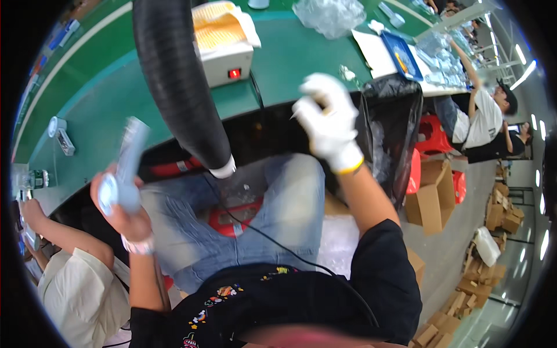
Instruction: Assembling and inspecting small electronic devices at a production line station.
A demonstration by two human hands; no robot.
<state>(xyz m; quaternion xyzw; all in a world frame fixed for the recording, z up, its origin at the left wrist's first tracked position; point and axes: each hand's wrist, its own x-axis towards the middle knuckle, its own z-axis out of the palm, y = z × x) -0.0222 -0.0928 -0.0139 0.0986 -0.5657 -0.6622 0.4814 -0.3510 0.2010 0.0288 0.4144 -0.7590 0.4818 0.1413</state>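
Observation:
My bare left hand (134, 225) is wrapped round a light-blue plastic piece (129, 165) with a round end and a long flat handle, which points up toward the table. Both are smeared by motion. My right hand (332, 124), in a white glove with a yellow cuff edge, hangs in the air by the table's front edge. Its thumb and fingers are bent but apart, with nothing visible between them. A similar light-blue piece (57, 126) lies on the green table (290, 64) at the left, beside a small grey part (65, 142).
A thick black hose (174, 75) comes down between my hands. Behind it stands a pale box (226, 68) with a lit red switch. A black bag (391, 110) hangs at the right, near a blue tray (401, 55) and a cardboard carton (430, 197). Co-workers sit on both sides.

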